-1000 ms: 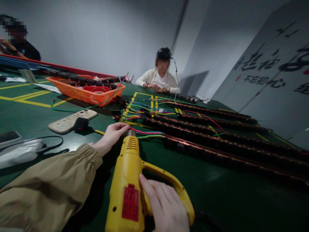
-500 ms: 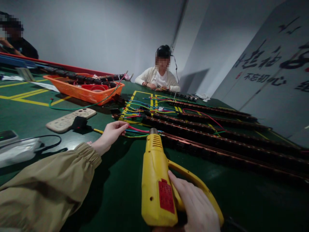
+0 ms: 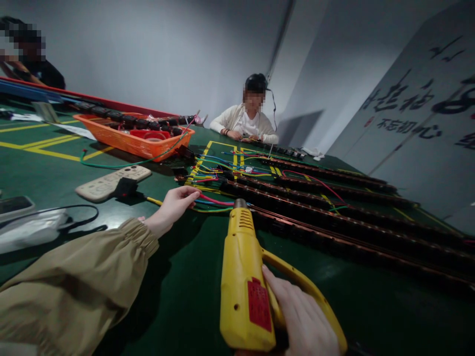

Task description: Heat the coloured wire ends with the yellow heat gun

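My right hand [image 3: 302, 314] is closed round the handle of a yellow heat gun [image 3: 243, 277] with a red label. Its metal nozzle points away from me, close to a bundle of red, blue and green-yellow wires at the end of the nearest long dark copper strip assembly [image 3: 297, 225]. Between thumb and fingers my left hand [image 3: 180, 203] pinches the red wire [image 3: 213, 200], left of the nozzle. The blue and green wires run just below the red one. The nozzle hides where the wires meet the strip.
Several more strip assemblies [image 3: 352, 217] lie side by side to the right. An orange basket [image 3: 148, 148] of parts stands at back left, near a beige power strip [image 3: 111, 184] with a black plug [image 3: 128, 189]. Across the green table sits a person [image 3: 247, 123]; another is at far left.
The whole view has shifted slightly, so everything sits a little further right and lower. My grip on the heat gun and the red wire looks the same.
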### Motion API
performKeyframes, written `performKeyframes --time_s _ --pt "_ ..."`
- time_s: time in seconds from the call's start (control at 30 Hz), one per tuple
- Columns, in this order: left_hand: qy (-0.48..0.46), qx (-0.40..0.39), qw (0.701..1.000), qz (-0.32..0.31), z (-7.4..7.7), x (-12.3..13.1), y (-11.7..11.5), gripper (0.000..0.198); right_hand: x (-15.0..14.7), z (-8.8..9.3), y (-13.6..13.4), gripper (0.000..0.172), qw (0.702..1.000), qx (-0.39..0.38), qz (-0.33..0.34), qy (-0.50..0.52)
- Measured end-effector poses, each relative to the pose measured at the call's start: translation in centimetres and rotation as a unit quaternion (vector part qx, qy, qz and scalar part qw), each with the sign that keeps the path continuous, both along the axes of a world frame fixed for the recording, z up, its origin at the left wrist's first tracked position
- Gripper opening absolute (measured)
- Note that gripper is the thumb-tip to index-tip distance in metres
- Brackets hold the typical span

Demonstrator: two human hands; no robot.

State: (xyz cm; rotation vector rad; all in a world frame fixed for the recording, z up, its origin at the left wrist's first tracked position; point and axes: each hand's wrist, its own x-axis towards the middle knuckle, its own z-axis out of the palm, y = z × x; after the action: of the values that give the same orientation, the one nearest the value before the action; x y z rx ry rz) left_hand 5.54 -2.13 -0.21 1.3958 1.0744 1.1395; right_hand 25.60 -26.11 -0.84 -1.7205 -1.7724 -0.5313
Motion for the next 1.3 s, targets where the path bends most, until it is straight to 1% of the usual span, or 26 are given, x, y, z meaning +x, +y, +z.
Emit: performKeyframes --time_s 0.2,0.4,0.5,0.67,0.77,0.87,0.93,1.07,1.17,1.3 --pt "0.027 0.013 1.000 -0.009 -0.1 -0.1 0.2 0.050 -2.0 -0.6 0.5 0.092 1.000 0.012 -0.022 0.001" --pt "0.053 0.004 0.998 -0.027 0.1 -0.1 0.3 0.045 -3.9 -0.9 1.5 0.101 0.999 0.031 -0.013 -0.004" --pt "0.074 0.016 0.997 -0.032 -0.3 -0.2 0.6 0.044 -5.2 -1.2 2.1 0.099 0.998 0.054 -0.011 0.013" --pt "0.084 0.060 0.994 -0.037 -1.0 -0.4 1.2 0.045 -7.0 -1.7 3.1 0.090 0.995 0.094 0.021 0.024" --pt "0.073 0.056 0.995 -0.037 -0.9 -0.3 1.1 0.046 -7.2 -1.0 3.4 0.084 0.995 0.093 0.032 -0.007" --pt "0.077 0.055 0.995 -0.022 -0.5 -0.1 0.8 0.046 -7.0 0.0 3.3 0.093 0.995 0.084 0.041 -0.034" --pt "0.084 0.058 0.995 -0.018 -0.3 0.0 0.6 0.046 -6.9 0.4 3.2 0.100 0.996 0.076 0.037 -0.025" --pt "0.088 0.051 0.995 -0.024 -0.2 0.2 0.4 0.046 -6.8 0.2 3.0 0.105 0.997 0.072 0.031 -0.020" --pt "0.094 0.042 0.994 -0.022 -0.3 0.2 0.4 0.045 -6.6 -0.2 2.9 0.104 0.997 0.070 0.033 -0.023" --pt "0.100 0.045 0.994 -0.026 -0.2 0.0 0.3 0.046 -5.5 -0.2 2.3 0.101 0.999 0.010 0.047 -0.004"
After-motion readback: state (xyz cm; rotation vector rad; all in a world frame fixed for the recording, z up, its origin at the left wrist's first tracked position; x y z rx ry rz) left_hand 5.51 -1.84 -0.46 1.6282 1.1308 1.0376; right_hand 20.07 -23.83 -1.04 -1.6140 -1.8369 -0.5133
